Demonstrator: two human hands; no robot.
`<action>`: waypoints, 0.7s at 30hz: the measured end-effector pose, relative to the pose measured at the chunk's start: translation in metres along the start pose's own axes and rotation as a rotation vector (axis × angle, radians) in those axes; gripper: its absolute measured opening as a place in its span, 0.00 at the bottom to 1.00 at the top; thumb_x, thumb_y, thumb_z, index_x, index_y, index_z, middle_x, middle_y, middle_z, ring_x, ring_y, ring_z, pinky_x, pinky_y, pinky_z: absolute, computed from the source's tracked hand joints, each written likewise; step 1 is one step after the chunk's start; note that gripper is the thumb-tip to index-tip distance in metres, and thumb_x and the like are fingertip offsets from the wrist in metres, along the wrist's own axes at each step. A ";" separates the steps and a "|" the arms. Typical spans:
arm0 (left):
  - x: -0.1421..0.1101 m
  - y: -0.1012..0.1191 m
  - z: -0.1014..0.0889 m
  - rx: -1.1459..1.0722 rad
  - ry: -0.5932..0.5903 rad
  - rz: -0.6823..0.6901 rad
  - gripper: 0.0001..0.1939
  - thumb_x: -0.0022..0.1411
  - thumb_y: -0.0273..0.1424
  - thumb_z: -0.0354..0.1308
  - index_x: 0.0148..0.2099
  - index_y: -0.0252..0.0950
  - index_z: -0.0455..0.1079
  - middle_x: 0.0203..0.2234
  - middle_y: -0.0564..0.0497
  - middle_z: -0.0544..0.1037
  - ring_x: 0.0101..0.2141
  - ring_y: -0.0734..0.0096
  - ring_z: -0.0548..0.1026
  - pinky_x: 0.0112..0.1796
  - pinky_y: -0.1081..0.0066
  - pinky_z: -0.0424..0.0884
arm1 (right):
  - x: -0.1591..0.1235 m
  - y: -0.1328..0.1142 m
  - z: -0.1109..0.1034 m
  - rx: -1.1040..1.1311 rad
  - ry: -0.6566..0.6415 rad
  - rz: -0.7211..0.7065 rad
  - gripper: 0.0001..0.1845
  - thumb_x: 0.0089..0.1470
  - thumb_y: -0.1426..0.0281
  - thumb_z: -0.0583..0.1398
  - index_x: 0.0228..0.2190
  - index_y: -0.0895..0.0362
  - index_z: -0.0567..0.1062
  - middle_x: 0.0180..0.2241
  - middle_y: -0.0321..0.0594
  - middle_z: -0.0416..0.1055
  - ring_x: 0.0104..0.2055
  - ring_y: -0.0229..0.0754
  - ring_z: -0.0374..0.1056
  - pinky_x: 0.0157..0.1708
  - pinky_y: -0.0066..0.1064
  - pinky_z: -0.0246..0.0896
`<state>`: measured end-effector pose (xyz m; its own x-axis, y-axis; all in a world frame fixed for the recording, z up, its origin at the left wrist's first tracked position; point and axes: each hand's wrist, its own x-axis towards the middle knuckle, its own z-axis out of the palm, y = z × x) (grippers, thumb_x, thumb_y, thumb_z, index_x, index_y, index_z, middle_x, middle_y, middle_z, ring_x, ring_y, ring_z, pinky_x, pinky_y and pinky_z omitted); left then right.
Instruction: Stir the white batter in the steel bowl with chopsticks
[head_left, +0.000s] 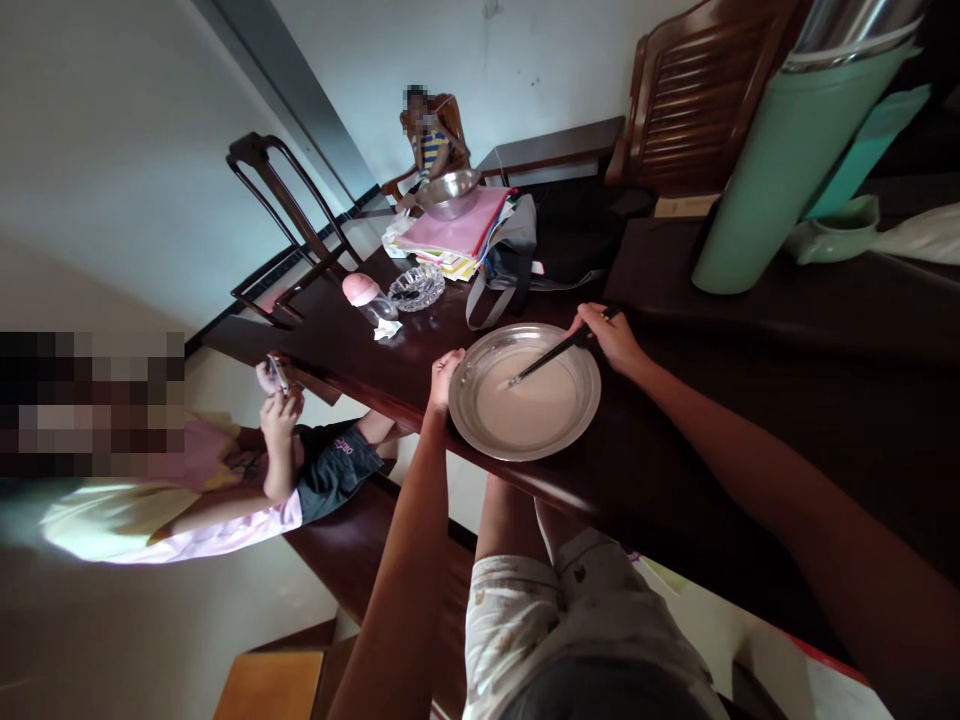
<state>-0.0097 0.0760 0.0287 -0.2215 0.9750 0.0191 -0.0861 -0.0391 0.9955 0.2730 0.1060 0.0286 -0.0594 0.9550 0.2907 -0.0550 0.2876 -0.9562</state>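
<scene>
A wide metal bowl stands at the near edge of the dark table, with a pale beige liquid in it. My left hand is closed on the bowl's left rim. Between the fingers of my right hand, above the bowl's right rim, is a pair of dark chopsticks. They slant down to the left, and their tips dip into the liquid near the middle of the bowl. Whether the two sticks are pressed together is hard to make out.
Behind the bowl are a glass ashtray, a pink-capped bottle, a grey-and-black bag and papers under another metal bowl. A green thermos stands at right. One person sits at left holding a phone; another sits at the back.
</scene>
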 end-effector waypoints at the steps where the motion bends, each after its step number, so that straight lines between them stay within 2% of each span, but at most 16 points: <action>1: 0.000 0.000 0.000 0.000 0.000 -0.001 0.23 0.51 0.33 0.65 0.17 0.35 0.53 0.14 0.60 0.54 0.17 0.83 0.52 0.20 0.77 0.51 | 0.000 0.000 0.000 -0.008 0.029 0.005 0.26 0.52 0.47 0.55 0.18 0.54 0.72 0.18 0.37 0.72 0.24 0.38 0.64 0.25 0.30 0.55; 3: 0.000 0.000 0.000 0.002 -0.003 -0.002 0.22 0.51 0.32 0.65 0.17 0.35 0.53 0.14 0.60 0.54 0.17 0.83 0.52 0.20 0.77 0.52 | 0.001 0.000 0.000 0.016 0.025 0.032 0.26 0.52 0.48 0.55 0.17 0.54 0.71 0.17 0.37 0.71 0.23 0.37 0.64 0.24 0.30 0.54; 7: 0.000 0.001 -0.001 0.004 -0.011 0.003 0.23 0.51 0.32 0.64 0.17 0.35 0.52 0.13 0.60 0.53 0.17 0.83 0.51 0.20 0.77 0.51 | 0.000 0.000 0.000 0.048 -0.074 0.023 0.24 0.53 0.50 0.56 0.19 0.54 0.73 0.19 0.37 0.73 0.25 0.37 0.66 0.28 0.30 0.58; 11: 0.000 0.000 0.000 0.000 -0.014 0.009 0.23 0.51 0.33 0.64 0.17 0.36 0.52 0.13 0.60 0.52 0.17 0.83 0.51 0.20 0.77 0.51 | 0.000 0.000 -0.001 0.017 0.022 0.013 0.24 0.53 0.50 0.56 0.18 0.54 0.72 0.18 0.37 0.72 0.24 0.37 0.65 0.25 0.29 0.54; 16: -0.001 0.001 0.001 -0.002 -0.007 0.008 0.23 0.51 0.32 0.65 0.17 0.36 0.52 0.14 0.60 0.53 0.17 0.83 0.51 0.20 0.77 0.52 | 0.000 -0.001 0.000 0.030 -0.081 0.021 0.24 0.52 0.49 0.56 0.18 0.54 0.72 0.20 0.37 0.73 0.25 0.38 0.66 0.27 0.31 0.58; 21: -0.001 0.001 0.001 0.002 -0.014 0.006 0.24 0.50 0.33 0.65 0.17 0.36 0.52 0.14 0.60 0.53 0.17 0.83 0.51 0.20 0.77 0.51 | 0.002 0.000 -0.003 0.017 0.075 -0.004 0.25 0.53 0.48 0.56 0.17 0.54 0.70 0.16 0.36 0.70 0.22 0.37 0.63 0.23 0.30 0.52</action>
<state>-0.0090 0.0750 0.0301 -0.2088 0.9776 0.0261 -0.0829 -0.0442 0.9956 0.2755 0.1076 0.0294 0.0155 0.9569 0.2901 -0.0725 0.2904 -0.9542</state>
